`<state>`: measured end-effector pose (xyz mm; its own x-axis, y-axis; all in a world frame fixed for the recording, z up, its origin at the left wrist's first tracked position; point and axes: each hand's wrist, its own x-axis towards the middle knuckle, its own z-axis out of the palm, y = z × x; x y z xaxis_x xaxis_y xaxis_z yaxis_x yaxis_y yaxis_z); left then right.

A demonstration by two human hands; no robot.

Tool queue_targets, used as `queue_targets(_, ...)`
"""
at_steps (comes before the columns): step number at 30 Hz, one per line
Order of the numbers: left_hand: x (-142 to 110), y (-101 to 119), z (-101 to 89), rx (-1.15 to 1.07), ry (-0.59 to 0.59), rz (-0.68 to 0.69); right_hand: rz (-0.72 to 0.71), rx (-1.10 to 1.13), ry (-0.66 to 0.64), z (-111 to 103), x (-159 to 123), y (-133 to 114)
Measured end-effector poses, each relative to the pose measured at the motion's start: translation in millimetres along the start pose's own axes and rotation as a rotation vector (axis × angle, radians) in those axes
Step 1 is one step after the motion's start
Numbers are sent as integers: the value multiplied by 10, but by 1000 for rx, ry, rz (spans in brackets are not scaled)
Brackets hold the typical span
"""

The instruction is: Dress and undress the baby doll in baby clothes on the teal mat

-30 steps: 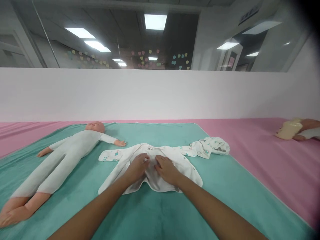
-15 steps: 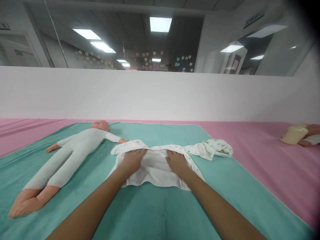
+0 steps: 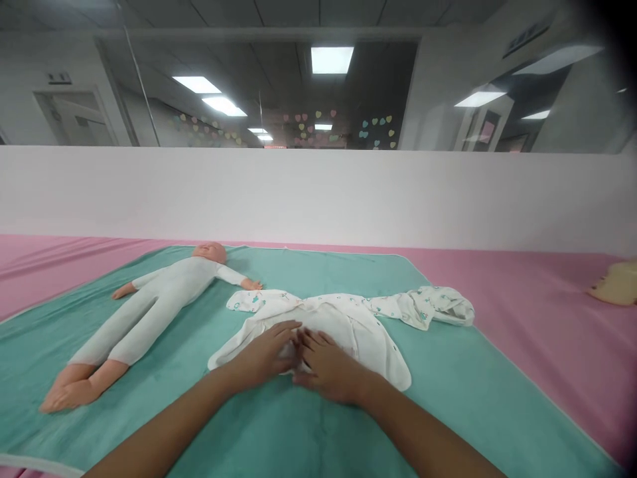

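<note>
A white baby top [image 3: 371,342] with a small coloured print lies spread on the teal blanket [image 3: 318,431], its plain white inside facing up. One sleeve stretches left; the other runs right and ends in a crumpled bunch. My left hand [image 3: 263,355] and my right hand [image 3: 331,368] meet low over the middle of the top, fingertips close together. Their fingers are extended, with the thumbs apart from them. Part of the lower hem is hidden behind the hands. To the left, a baby doll [image 3: 169,285] in a white bodysuit lies on its back, one hand near the left sleeve.
A pink sheet [image 3: 517,312] shows around the blanket's sides and back. At the far right edge, a cream-coloured object [image 3: 617,284] is partly cut off. A low white wall [image 3: 318,196] with a mirror or window above it stands behind.
Both hands have moved from the top's upper part down towards each other near its lower middle. The printed upper edge lies flatter and the lower sides spread wider. The view has shifted left.
</note>
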<state>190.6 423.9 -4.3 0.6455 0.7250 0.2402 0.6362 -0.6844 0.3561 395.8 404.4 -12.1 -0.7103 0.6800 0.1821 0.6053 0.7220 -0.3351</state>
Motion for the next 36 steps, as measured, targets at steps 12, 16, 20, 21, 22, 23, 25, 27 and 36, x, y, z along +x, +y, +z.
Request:
queue_targets(12, -433, 210, -97, 165, 45, -110, -117, -226, 144, -50, -32, -156)
queue_targets(16, -514, 292, -138, 120, 18, -212, -44, 111, 173, -60, -72, -126)
queue_targets(20, -337, 326, -112, 130, -2, -296, 107, 223, 223, -17, -25, 78)
queue_targets(21, -234, 321, -83, 135, 10, -295, 164, 184, 255, -5, -6, 156)
queue_targets(22, -112, 305, -45, 138, 31, -280, 213, 135, 280, 5, 10, 242)
queue_targets(23, 25, 275, -2, 137, 53, -256, 247, 83, 295, 10, 21, 333)
queue_targets(25, 320, 164, 88, 156, 90, -221, 289, 8, 309, 7, 25, 513)
queue_targets(27, 608, -7, 160, 211, 137, -264, 341, -3, 320, -8, 16, 662)
queue_targets(36, 1031, -493, 381, 314, 148, -448, 473, 21, 407, -33, 83, 852)
